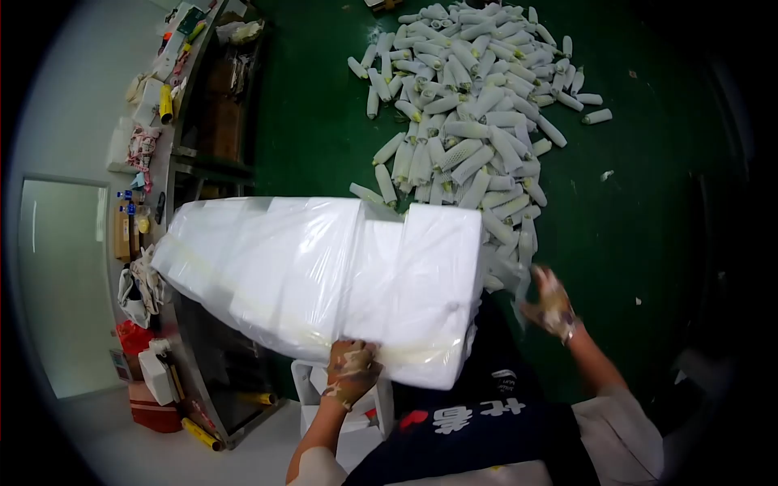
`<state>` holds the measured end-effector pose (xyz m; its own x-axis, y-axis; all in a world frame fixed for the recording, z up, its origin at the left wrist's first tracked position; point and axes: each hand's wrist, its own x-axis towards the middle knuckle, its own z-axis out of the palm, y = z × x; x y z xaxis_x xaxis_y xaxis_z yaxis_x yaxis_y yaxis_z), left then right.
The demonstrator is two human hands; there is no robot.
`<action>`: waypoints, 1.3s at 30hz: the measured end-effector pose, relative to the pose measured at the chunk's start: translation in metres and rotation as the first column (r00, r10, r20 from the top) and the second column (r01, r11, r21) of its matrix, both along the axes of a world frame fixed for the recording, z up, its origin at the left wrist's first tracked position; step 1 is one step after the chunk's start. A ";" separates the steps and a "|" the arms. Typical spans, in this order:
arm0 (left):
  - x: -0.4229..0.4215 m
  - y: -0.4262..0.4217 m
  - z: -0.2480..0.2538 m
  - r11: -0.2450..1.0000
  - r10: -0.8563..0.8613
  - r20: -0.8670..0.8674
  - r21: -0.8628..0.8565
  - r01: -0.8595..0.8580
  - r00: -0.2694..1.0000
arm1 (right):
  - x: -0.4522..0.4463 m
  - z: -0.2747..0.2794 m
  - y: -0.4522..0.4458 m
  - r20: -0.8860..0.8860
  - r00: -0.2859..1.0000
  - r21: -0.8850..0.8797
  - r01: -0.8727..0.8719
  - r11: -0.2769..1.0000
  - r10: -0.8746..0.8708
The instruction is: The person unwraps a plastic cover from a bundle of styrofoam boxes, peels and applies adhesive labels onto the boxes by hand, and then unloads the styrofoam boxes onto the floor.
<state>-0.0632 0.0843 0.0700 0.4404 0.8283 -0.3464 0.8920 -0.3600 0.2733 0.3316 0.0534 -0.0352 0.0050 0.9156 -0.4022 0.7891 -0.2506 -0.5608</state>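
Observation:
A long stack of white foam boxes (284, 259), wrapped in clear plastic, lies across the front of my body. My left hand (353, 371), in a patterned fingerless glove, has its fingers curled against the near lower edge of the stack and grips it. To the right of the stack, my right hand (553, 306) is raised in a similar glove, fingers apart and slightly blurred. Loose clear plastic (510, 279) hangs between the stack's right end and my right hand; whether the hand touches it cannot be made out.
Many net-wrapped corn-like pieces (478, 105) are heaped on the green floor (324, 105) beyond the stack. A cluttered metal table (174, 162) runs along the left. Below the stack stands a white stool or frame (308, 397). A pale door (65, 283) is at far left.

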 end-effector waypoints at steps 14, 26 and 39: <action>0.041 0.101 -0.020 0.904 -0.389 0.363 0.327 0.275 0.847 | -0.127 -0.004 0.031 -0.528 0.813 0.397 -0.020 0.918 0.246; -0.031 0.066 -0.045 0.899 -0.431 -0.178 -0.002 0.438 0.885 | -0.114 0.026 -0.194 -0.791 0.428 -0.438 0.102 0.893 -0.437; -0.004 -0.025 0.013 0.899 0.391 0.126 -0.265 -0.349 0.912 | -0.151 0.003 -0.080 0.021 0.982 0.503 -0.171 0.847 0.186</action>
